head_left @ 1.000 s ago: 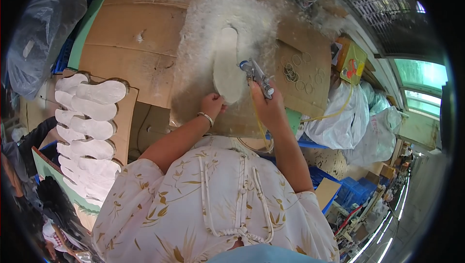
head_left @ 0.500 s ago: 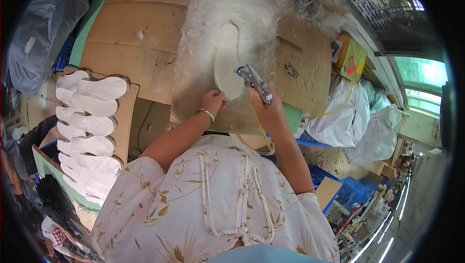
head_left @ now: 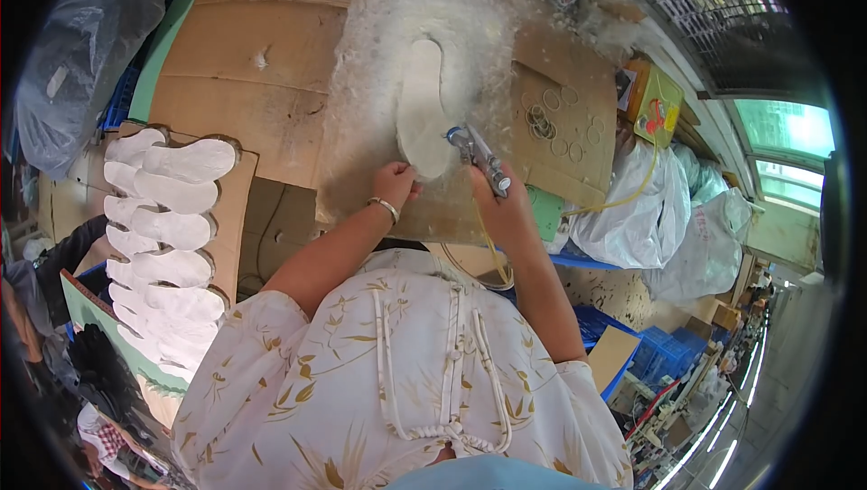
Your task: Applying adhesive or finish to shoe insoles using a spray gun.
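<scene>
A cream-white insole (head_left: 421, 97) lies lengthwise on a white-dusted sheet. At its near end, my left hand (head_left: 395, 185) is closed, with thumb and forefinger pinching the left edge; the other fingers are curled under. My right hand (head_left: 502, 205) grips a metal spray gun (head_left: 483, 161) with a blue ring round its nozzle. The nozzle points left at the insole's lower right side, a short gap away. A yellow hose (head_left: 489, 235) hangs below the right hand.
Overlapping white insoles (head_left: 181, 228) fill a cardboard sheet on the left. Several thin rings (head_left: 542, 122) lie on cardboard to the right. Beyond them are a yellow container (head_left: 659, 102) and white plastic bags (head_left: 623, 224). A grey plastic-wrapped bundle (head_left: 86, 56) stands far left.
The spray gun's nozzle has shifted slightly right and down along the insole's near end. My left hand stays at the insole's edge, and the whole view has shifted a little.
</scene>
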`<action>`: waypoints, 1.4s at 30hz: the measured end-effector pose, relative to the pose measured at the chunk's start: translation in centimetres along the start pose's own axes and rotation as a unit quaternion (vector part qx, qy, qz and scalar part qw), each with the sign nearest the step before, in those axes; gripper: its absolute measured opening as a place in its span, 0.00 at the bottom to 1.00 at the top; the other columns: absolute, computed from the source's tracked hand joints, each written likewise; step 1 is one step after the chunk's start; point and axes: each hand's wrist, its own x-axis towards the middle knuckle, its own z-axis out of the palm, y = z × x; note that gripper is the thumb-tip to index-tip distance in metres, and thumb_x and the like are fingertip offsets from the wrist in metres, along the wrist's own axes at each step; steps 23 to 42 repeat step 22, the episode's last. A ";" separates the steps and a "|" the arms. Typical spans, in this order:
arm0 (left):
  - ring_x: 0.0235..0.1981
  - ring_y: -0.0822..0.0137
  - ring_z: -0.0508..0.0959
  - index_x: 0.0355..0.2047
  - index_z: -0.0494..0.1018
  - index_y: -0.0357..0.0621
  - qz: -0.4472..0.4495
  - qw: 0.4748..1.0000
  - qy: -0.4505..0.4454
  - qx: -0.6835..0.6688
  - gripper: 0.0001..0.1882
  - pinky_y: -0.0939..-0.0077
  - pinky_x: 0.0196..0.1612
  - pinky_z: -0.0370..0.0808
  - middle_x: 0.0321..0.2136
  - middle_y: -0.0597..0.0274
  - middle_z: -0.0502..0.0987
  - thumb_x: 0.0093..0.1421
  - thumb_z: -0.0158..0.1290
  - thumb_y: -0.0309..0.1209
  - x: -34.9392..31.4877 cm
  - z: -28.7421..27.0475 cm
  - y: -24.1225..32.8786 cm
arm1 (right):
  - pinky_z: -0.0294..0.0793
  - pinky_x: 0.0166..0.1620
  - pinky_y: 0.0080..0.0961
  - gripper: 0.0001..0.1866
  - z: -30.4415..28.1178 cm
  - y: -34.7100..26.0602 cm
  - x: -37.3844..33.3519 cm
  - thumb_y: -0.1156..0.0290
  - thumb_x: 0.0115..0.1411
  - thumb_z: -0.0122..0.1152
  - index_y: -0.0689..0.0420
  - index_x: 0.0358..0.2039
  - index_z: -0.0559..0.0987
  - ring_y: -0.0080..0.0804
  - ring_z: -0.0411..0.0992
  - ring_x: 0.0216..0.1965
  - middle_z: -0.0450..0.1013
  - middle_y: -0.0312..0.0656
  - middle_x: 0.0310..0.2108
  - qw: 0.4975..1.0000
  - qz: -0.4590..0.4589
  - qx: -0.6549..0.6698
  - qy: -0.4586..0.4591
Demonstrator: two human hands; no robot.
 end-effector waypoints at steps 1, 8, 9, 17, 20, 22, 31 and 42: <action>0.20 0.70 0.77 0.30 0.72 0.39 0.000 1.000 -0.001 0.000 0.06 0.82 0.19 0.74 0.24 0.61 0.75 0.57 0.51 0.30 0.0 0.0 -0.1 | 0.61 0.24 0.27 0.15 0.0 0.1 -0.2 0.61 0.58 0.56 0.61 0.29 0.69 0.30 0.58 0.18 0.63 0.44 0.16 1.000 0.001 0.000 0.001; 0.20 0.70 0.77 0.30 0.72 0.39 0.007 1.000 0.007 0.019 0.07 0.82 0.18 0.74 0.24 0.61 0.76 0.57 0.51 0.31 0.2 0.1 -0.3 | 0.61 0.25 0.30 0.15 -0.3 0.7 -1.2 0.61 0.59 0.55 0.62 0.31 0.69 0.32 0.56 0.19 0.61 0.45 0.16 1.000 -0.002 0.025 -0.012; 0.20 0.70 0.77 0.30 0.72 0.39 0.013 1.000 0.005 0.016 0.07 0.81 0.18 0.74 0.24 0.61 0.76 0.57 0.51 0.31 0.4 -0.1 -0.5 | 0.61 0.25 0.30 0.15 -0.3 0.3 -1.6 0.61 0.59 0.55 0.62 0.31 0.69 0.32 0.57 0.19 0.61 0.45 0.16 0.999 -0.011 0.023 -0.027; 0.20 0.69 0.78 0.31 0.73 0.36 0.021 0.999 0.014 0.028 0.08 0.81 0.19 0.74 0.24 0.59 0.76 0.56 0.51 0.30 0.1 0.2 -0.3 | 0.61 0.24 0.28 0.14 -0.5 0.8 -2.3 0.62 0.59 0.55 0.61 0.29 0.69 0.30 0.57 0.18 0.62 0.44 0.16 0.999 -0.004 0.029 -0.024; 0.19 0.69 0.78 0.31 0.73 0.34 0.029 0.999 0.014 0.027 0.09 0.81 0.18 0.74 0.23 0.58 0.77 0.55 0.51 0.30 0.0 0.3 -0.2 | 0.61 0.23 0.28 0.14 -0.3 1.7 -2.2 0.62 0.59 0.55 0.61 0.29 0.68 0.30 0.58 0.18 0.63 0.44 0.16 0.999 -0.018 0.019 -0.025; 0.20 0.68 0.79 0.32 0.74 0.34 0.030 0.999 0.012 0.038 0.10 0.80 0.18 0.75 0.23 0.58 0.77 0.55 0.51 0.30 0.1 0.2 -0.2 | 0.62 0.26 0.29 0.15 -0.5 1.6 -2.2 0.60 0.58 0.57 0.60 0.31 0.69 0.32 0.59 0.19 0.63 0.45 0.17 0.998 0.041 0.030 -0.024; 0.20 0.68 0.79 0.32 0.74 0.34 0.030 0.999 0.012 0.038 0.10 0.80 0.18 0.75 0.23 0.58 0.77 0.55 0.51 0.30 0.1 0.2 -0.2 | 0.62 0.26 0.29 0.15 -0.5 1.6 -2.2 0.60 0.58 0.57 0.60 0.31 0.69 0.32 0.59 0.19 0.63 0.45 0.17 0.998 0.041 0.030 -0.024; 0.20 0.68 0.79 0.32 0.74 0.34 0.030 0.999 0.012 0.038 0.10 0.80 0.18 0.75 0.23 0.58 0.77 0.55 0.51 0.30 0.1 0.2 -0.2 | 0.62 0.26 0.29 0.15 -0.5 1.6 -2.2 0.60 0.58 0.57 0.60 0.31 0.69 0.32 0.59 0.19 0.63 0.45 0.17 0.998 0.041 0.030 -0.024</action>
